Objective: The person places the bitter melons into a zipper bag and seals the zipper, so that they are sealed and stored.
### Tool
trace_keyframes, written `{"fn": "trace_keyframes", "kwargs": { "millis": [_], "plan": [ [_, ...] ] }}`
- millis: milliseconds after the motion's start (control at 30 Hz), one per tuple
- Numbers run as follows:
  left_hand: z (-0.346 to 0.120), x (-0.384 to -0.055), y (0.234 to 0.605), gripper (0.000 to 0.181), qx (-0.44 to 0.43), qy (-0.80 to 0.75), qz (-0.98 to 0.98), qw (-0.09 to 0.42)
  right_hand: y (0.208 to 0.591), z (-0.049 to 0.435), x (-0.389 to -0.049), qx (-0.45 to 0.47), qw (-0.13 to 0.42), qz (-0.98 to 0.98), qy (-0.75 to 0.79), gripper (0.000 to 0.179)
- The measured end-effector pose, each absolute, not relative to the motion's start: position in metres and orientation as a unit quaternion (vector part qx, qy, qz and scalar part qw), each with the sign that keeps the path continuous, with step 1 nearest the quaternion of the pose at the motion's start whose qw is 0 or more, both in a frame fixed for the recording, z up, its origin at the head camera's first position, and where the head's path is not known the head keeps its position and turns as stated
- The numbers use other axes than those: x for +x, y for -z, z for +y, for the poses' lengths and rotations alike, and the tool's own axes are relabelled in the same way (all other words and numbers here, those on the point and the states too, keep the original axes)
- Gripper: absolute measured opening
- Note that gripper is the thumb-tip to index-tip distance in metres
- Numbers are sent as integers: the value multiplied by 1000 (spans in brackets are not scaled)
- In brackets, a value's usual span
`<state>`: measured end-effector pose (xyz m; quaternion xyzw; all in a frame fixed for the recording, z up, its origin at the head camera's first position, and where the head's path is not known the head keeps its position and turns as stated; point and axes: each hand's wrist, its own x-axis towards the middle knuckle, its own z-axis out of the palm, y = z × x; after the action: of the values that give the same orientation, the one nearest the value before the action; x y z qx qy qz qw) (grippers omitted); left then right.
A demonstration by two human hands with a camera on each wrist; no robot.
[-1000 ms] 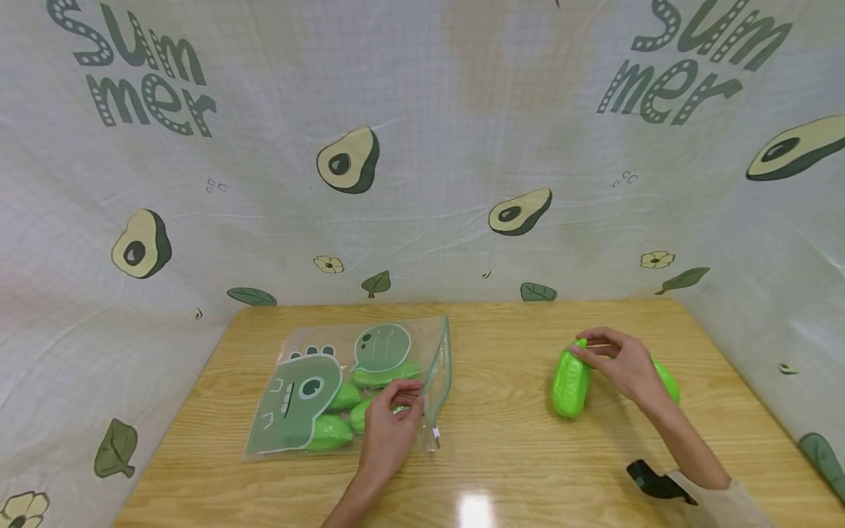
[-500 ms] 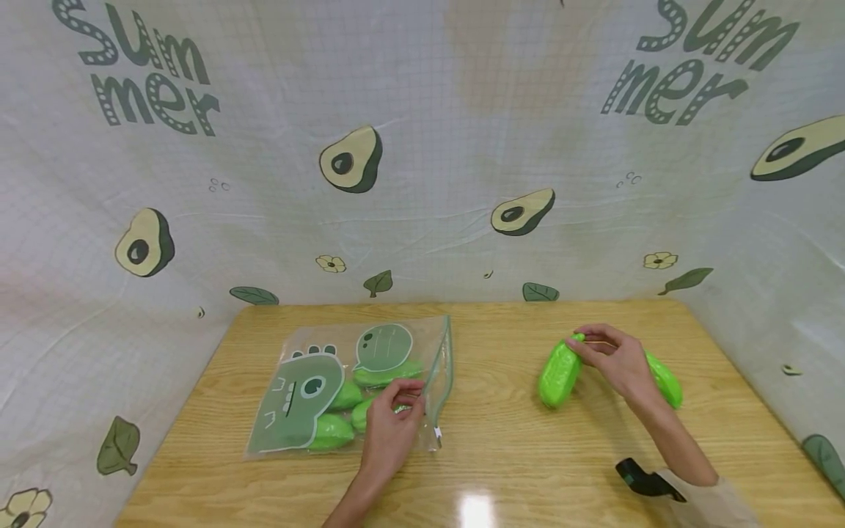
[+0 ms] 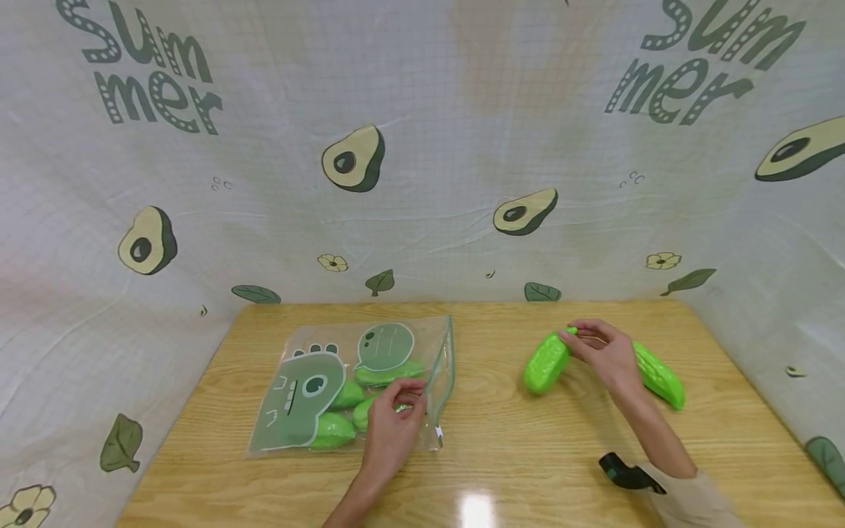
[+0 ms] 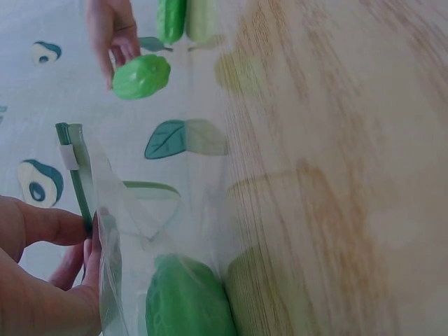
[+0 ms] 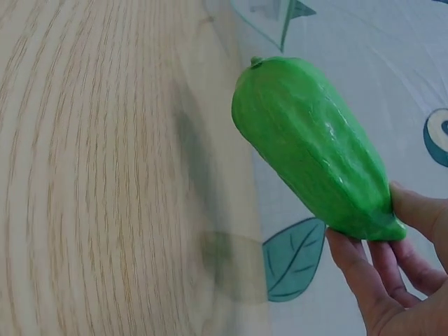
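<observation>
My right hand (image 3: pixel 606 357) pinches a bright green, bumpy bitter melon (image 3: pixel 548 361) by its narrow end, raised off the table. In the right wrist view this bitter melon (image 5: pixel 315 147) tilts away from the fingertips, its thick end up. My left hand (image 3: pixel 394 433) pinches the open edge of a clear zip bag (image 3: pixel 290 422) printed with a green dinosaur. A white slider (image 4: pixel 68 157) on the green zip strip shows in the left wrist view. Several green vegetables lie inside the bag, such as the one (image 3: pixel 333 431) near its front; print and hand partly cover them.
Another green ridged vegetable (image 3: pixel 660 378) lies on the wooden table (image 3: pixel 515 455), right of my right hand. A pale cloth (image 3: pixel 422 242) with avocado and leaf prints hangs behind the table and along its sides.
My right hand has moved left with the bitter melon, whose thick end has swung leftward. More of the vegetable on the right is uncovered. The left hand keeps its hold on the bag.
</observation>
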<state>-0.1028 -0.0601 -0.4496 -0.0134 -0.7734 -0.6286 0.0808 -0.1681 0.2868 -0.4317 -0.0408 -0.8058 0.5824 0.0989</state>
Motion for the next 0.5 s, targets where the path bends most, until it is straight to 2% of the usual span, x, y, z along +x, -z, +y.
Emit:
{"fn": "trace_keyframes", "kwargs": {
  "millis": [500],
  "plan": [
    [-60, -103, 450, 18, -18, 631, -772, 76, 437, 264, -174, -59, 117, -777, -615, 48]
  ]
}}
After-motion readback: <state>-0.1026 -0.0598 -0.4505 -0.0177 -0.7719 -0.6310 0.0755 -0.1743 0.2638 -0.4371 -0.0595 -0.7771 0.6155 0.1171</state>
